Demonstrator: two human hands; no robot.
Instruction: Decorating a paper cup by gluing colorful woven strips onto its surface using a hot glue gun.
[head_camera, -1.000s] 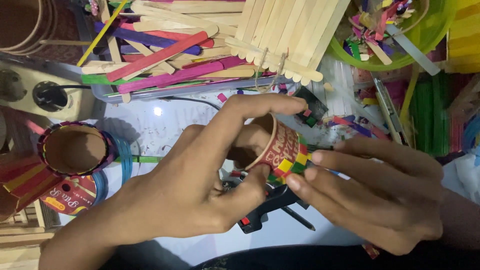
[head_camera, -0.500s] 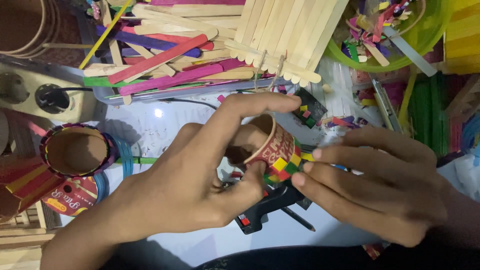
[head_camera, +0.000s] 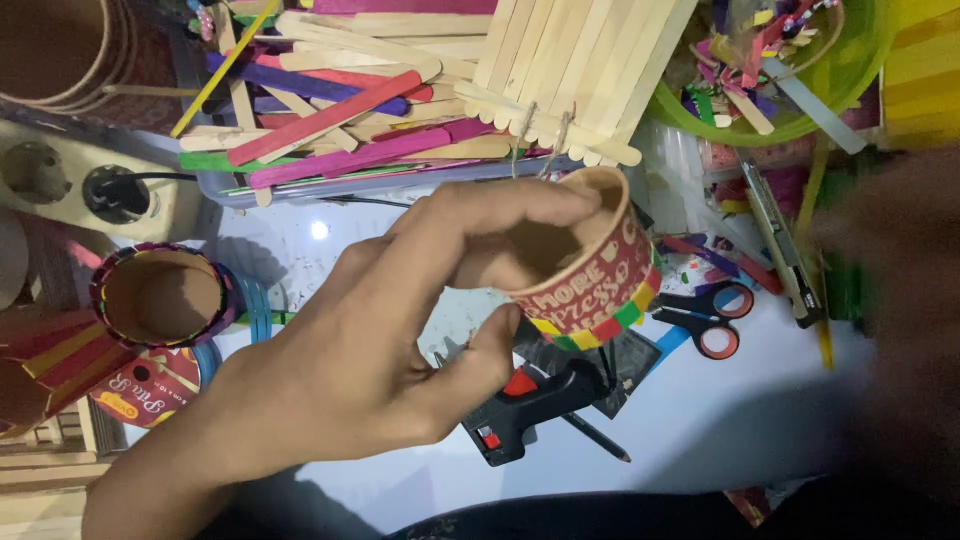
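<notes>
My left hand (head_camera: 370, 350) grips a red paper cup (head_camera: 600, 270) lying on its side, its open mouth facing the top left. The fingers curl over the rim and the thumb presses from underneath. A band of small coloured squares (head_camera: 590, 330) runs around the cup's lower edge. My right hand (head_camera: 900, 320) is a dark blur at the right, apart from the cup. Whether it holds anything cannot be made out.
A black and red glue gun (head_camera: 530, 405) and a pencil (head_camera: 595, 438) lie under the cup, with scissors (head_camera: 710, 320) beside them. Coloured craft sticks (head_camera: 330, 130), a raft of plain sticks (head_camera: 580, 70) and a green bowl (head_camera: 800, 120) fill the back. A decorated cardboard tube (head_camera: 160, 297) and a power strip (head_camera: 90, 185) are at the left.
My right hand has come off the cup and swung away to the right. My left hand alone now holds the cup, a little higher and further right.
</notes>
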